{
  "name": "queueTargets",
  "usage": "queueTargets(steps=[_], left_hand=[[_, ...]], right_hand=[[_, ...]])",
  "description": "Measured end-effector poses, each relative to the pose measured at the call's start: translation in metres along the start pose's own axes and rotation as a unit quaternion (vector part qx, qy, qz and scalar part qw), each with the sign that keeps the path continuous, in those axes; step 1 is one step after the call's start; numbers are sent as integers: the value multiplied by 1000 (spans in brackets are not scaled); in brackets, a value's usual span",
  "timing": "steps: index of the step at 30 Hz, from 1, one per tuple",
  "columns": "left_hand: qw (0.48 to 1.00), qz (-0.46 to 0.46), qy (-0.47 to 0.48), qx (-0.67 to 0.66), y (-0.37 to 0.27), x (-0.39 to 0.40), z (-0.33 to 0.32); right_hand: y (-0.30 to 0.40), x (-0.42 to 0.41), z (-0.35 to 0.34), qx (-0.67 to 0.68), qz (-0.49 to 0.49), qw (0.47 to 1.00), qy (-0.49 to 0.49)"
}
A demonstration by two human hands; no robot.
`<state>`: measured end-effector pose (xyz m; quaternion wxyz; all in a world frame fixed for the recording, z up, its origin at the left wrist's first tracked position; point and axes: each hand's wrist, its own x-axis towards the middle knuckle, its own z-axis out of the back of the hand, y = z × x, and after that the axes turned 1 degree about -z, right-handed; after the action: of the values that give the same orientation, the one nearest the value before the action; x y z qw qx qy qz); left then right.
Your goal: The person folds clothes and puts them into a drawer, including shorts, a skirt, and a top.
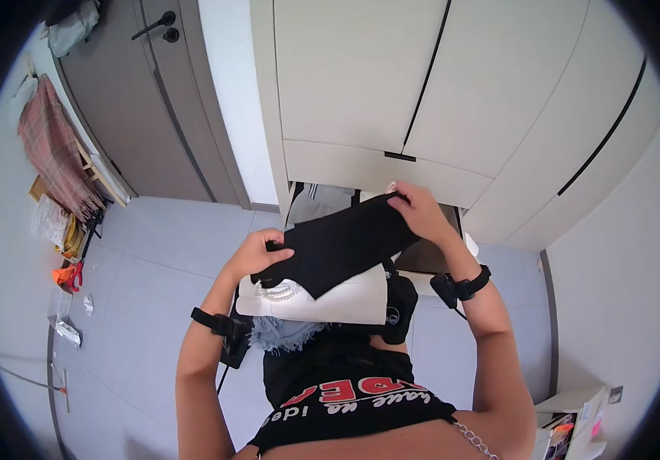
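Observation:
A folded black garment (347,238) is stretched between my two hands. My left hand (261,252) pinches its left end, thumb on top. At the upper right corner, my right hand (419,210) grips the fabric. Below it lies a folded white garment (341,299) with a shiny beaded trim, resting on my lap. Frayed light-blue denim (286,333) shows under the white piece, and black cloth (403,310) hangs at its right side. Beyond the black garment, an open drawer (430,257) holds grey folded clothing (330,204). The black garment hides part of the drawer.
The drawer belongs to a cream wardrobe (358,75). A grey-brown door (134,115) stands at the left, beside a hanging pink plaid cloth (56,144). Red-handled pliers (76,276) and wrappers (68,333) lie along the left wall. A white shelf unit (577,420) stands at lower right.

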<state>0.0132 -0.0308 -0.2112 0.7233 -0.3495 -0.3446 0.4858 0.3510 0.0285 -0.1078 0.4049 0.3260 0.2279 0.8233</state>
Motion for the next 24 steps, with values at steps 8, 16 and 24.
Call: queueTargets(steps=[8, 16, 24], left_hand=[[946, -216, -169, 174, -67, 15, 23], [964, -169, 44, 198, 6, -48, -43], [996, 1, 83, 45, -24, -69, -73]], right_hand=[[14, -11, 52, 1, 71, 997, -27], [-23, -69, 0, 63, 35, 920, 386], [-108, -51, -24, 11, -135, 959, 248]])
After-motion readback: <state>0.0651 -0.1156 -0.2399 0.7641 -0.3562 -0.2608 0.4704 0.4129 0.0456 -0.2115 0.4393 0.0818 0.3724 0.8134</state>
